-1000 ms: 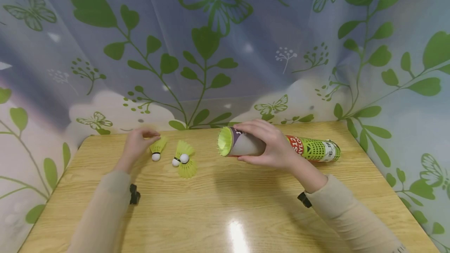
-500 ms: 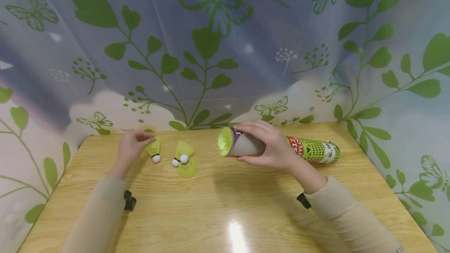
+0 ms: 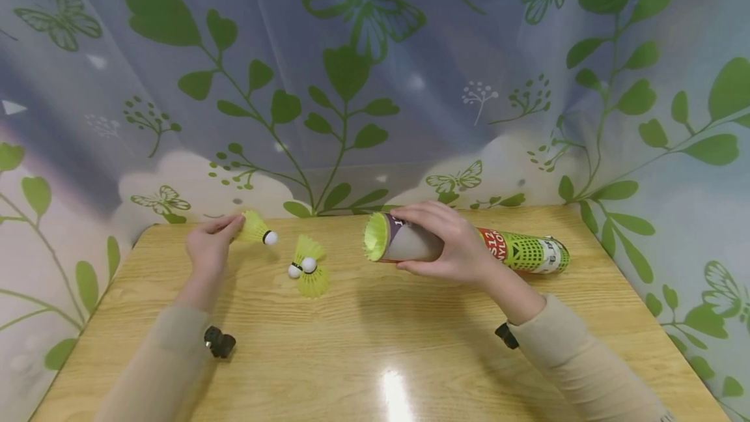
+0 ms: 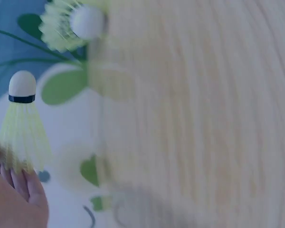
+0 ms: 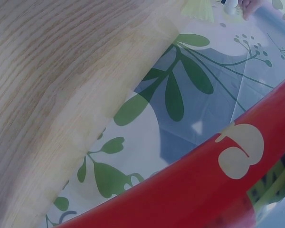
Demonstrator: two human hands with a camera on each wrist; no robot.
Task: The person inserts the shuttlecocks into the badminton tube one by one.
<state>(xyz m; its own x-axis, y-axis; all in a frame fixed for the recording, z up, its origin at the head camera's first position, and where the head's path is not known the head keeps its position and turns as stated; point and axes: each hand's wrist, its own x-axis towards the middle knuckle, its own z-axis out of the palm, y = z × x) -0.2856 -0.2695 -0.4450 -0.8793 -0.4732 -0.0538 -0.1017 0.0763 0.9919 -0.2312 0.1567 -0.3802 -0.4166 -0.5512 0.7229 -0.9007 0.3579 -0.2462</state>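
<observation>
At the far left of the table, my left hand [image 3: 209,243] pinches a yellow shuttlecock [image 3: 254,228] by the rim of its skirt. Its white cork points right in the head view; in the left wrist view the shuttlecock [image 4: 23,114] stands cork up above the fingers. My right hand [image 3: 448,243] grips a shuttlecock tube [image 3: 521,249] around its grey part, with the mouth facing left. Yellow skirt edges show at that mouth. The tube's red side [image 5: 194,180] fills the lower right wrist view. Two more shuttlecocks [image 3: 313,282] lie between the hands, touching each other.
The wooden table [image 3: 328,363] ends at a patterned curtain [image 3: 375,116] at the back. Small black devices [image 3: 219,342] sit at both wrists. A bright light reflection lies on the front of the table.
The left hand has moved a little left and lifted the shuttlecock, whose cork has swung from pointing toward me to pointing right. The right hand and the tube stay where they were.
</observation>
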